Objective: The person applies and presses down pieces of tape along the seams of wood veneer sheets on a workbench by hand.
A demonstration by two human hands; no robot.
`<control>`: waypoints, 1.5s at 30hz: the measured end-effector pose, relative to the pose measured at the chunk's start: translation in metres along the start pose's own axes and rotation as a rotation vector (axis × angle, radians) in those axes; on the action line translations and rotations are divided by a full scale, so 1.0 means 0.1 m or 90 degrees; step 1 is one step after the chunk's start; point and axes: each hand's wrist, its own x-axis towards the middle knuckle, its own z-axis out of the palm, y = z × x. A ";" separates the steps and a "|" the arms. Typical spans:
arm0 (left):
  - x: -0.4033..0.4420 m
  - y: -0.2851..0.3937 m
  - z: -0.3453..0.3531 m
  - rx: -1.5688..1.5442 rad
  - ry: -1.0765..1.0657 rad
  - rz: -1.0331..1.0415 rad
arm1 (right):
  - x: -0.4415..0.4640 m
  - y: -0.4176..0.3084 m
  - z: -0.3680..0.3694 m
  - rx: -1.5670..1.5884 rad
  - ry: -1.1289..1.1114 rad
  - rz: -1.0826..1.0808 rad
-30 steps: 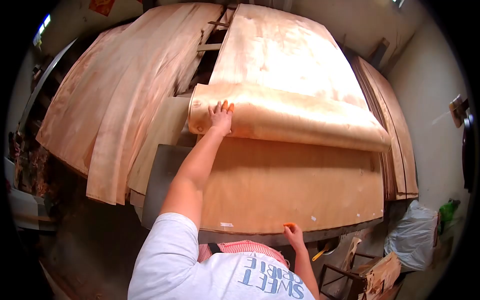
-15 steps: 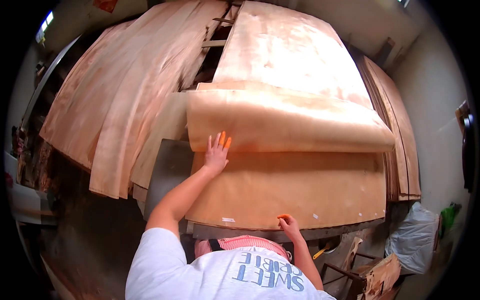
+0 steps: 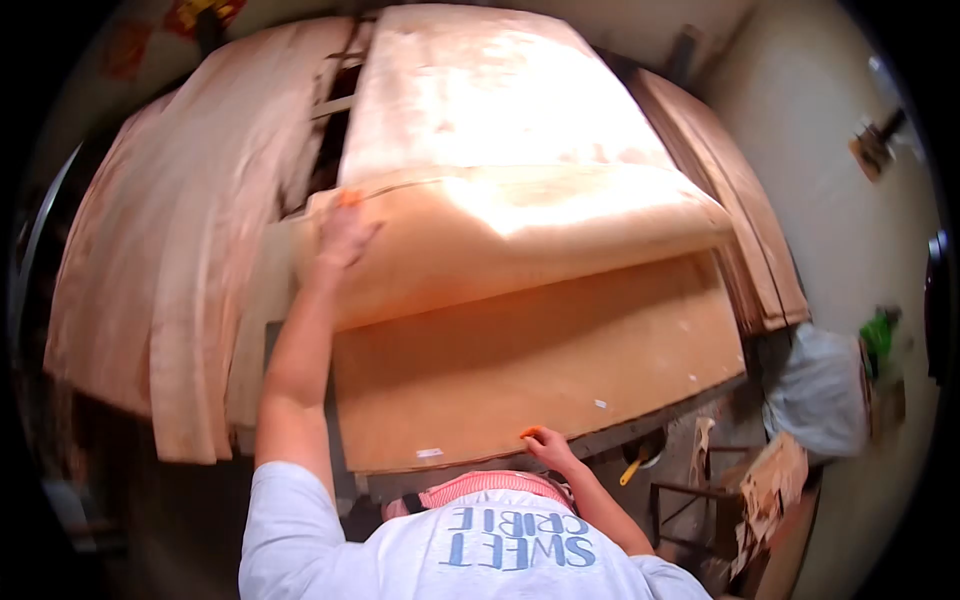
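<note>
Left hand (image 3: 347, 240): fingers partly spread, orange finger covers (image 3: 350, 198) on the tips, laid at the left end of the curled wood veneer sheet (image 3: 480, 240); blurred, so cannot tell whether it grasps the edge

Right hand (image 3: 548, 447): fingers bent in, orange tips at the near edge of the flat veneer sheet (image 3: 540, 360); cannot tell whether anything is pinched

Curled sheet: one, pale, folded over in a broad roll across the middle of the stack, its lower edge slanting up to the right, above the flat sheet

Flat sheet: tan, small white patches (image 3: 429, 453) near its near edge

Flanking items: veneer stacks, left (image 3: 200, 220) and right (image 3: 730, 190)
</note>
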 end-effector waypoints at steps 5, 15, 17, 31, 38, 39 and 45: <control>-0.39 -0.04 0.04 0.015 -0.223 -0.045 | -0.04 -0.11 -0.01 0.004 -0.012 0.023; -1.64 0.45 -0.97 0.049 -0.655 0.092 | -0.05 0.17 0.09 -0.075 -0.018 -0.031; -1.56 0.41 -1.16 -0.059 -0.551 0.072 | -0.05 0.12 0.09 -0.094 -0.031 -0.046; -1.71 1.38 -0.76 -0.602 -0.591 0.072 | -0.74 0.53 0.24 -0.114 0.001 -0.008; -3.24 2.02 -0.41 -0.196 -0.571 0.312 | -1.06 0.86 0.03 -0.091 0.018 -0.025; -3.32 2.12 -0.38 -0.126 -0.584 0.325 | -1.12 0.94 -0.01 -0.102 0.024 -0.038; -3.33 2.96 -0.42 0.047 -0.735 0.262 | -1.79 1.85 -0.38 -0.028 0.086 -0.012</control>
